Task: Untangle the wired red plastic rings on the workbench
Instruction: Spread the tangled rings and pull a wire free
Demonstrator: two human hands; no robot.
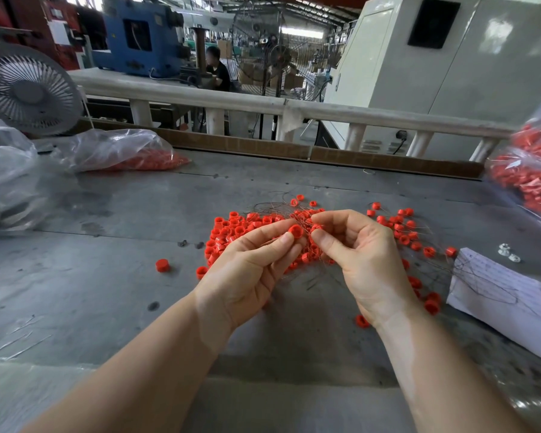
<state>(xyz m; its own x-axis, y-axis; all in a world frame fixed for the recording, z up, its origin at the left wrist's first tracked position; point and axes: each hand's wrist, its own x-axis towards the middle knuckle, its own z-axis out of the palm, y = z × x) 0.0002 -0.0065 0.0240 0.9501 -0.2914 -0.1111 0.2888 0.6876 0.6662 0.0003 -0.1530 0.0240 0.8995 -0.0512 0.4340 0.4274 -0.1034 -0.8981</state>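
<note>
We see both hands raised a little above the grey surface point(107, 220), meeting over the pile of red rings point(231, 228). The left hand point(247, 270) pinches one red ring point(295, 231) between the thumb and the curled fingers, and we think it holds this ring up so that its thin wire can be followed away from the knot. The right hand point(356, 251) has its fingers bent around the bundle of wires point(306, 220), just beside that ring; it seems to pinch the wires, probably to keep the tangle steady while the other hand pulls. The rings lie in two groups: a dense heap to the left under the hands, and a looser spread point(403, 228) to the right, perhaps the ones already freed, but we cannot be sure. One ring point(161, 265) lies alone, apart from the heap.

A clear bag point(122, 151) with more red parts rests at the far left, and a second bag point(531, 179) at the right edge. A white sheet of paper point(497, 292) lies near the right hand; it carries faint lines of writing, but they are too blurred for us to read. We find no brand or label.
</note>
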